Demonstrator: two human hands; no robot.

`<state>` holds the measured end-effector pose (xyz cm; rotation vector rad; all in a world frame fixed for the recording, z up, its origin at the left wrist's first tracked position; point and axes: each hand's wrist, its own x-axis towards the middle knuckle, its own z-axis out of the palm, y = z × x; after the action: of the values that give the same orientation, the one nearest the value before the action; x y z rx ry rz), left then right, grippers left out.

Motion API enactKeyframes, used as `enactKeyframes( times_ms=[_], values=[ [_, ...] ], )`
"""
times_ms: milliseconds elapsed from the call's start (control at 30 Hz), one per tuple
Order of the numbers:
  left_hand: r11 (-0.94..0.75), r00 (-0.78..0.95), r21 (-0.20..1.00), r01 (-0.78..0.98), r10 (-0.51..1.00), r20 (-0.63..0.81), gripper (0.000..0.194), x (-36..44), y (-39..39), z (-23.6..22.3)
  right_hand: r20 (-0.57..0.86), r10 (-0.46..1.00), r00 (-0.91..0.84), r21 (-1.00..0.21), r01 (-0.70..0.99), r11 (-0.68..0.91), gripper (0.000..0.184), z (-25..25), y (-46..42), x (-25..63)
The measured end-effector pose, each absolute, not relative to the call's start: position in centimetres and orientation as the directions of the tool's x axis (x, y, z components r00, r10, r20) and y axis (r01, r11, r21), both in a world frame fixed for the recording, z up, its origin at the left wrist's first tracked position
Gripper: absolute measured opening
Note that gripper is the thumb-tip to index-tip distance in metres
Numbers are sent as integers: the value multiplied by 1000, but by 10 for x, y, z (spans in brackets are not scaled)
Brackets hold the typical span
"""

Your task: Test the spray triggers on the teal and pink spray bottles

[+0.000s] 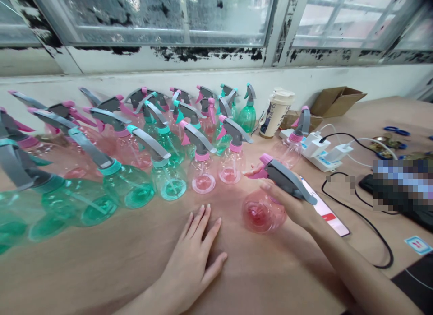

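My right hand (287,200) is closed round the neck of a pink spray bottle (262,215) with a grey and pink trigger head. The bottle is tilted, its base turned toward me. Flat on the wooden table (135,270) lies my left hand (192,256), fingers spread and holding nothing. In front of it stand a clear pink spray bottle (203,175), another pink spray bottle (232,164) and a green spray bottle (167,182). More green and pink bottles crowd the left side and back.
A paper cup (274,114) stands near the wall, beside an open cardboard box (333,108). A single pink spray bottle (292,145) is next to a power strip (321,155) with chargers. A lit phone (329,215), a black cable (389,247) and blue-handled scissors (397,131) lie at right.
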<state>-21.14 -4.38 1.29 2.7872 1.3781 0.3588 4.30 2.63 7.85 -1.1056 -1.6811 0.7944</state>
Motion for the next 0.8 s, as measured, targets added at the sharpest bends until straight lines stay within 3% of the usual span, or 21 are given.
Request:
enactKeyframes(
  times_ms=[433, 600, 800],
  values=[
    [-619, 586, 119, 777, 779, 223, 53, -212, -44, 11, 338, 932, -132, -898, 249, 362, 21, 80, 25, 39],
    [-618, 587, 114, 778, 779, 219, 53, -213, -43, 11, 318, 942, -109, -900, 279, 336, 27, 80, 25, 40],
    [-619, 586, 115, 777, 778, 227, 53, -212, -44, 11, 316, 939, -132, -887, 311, 342, 21, 80, 26, 42]
  ],
)
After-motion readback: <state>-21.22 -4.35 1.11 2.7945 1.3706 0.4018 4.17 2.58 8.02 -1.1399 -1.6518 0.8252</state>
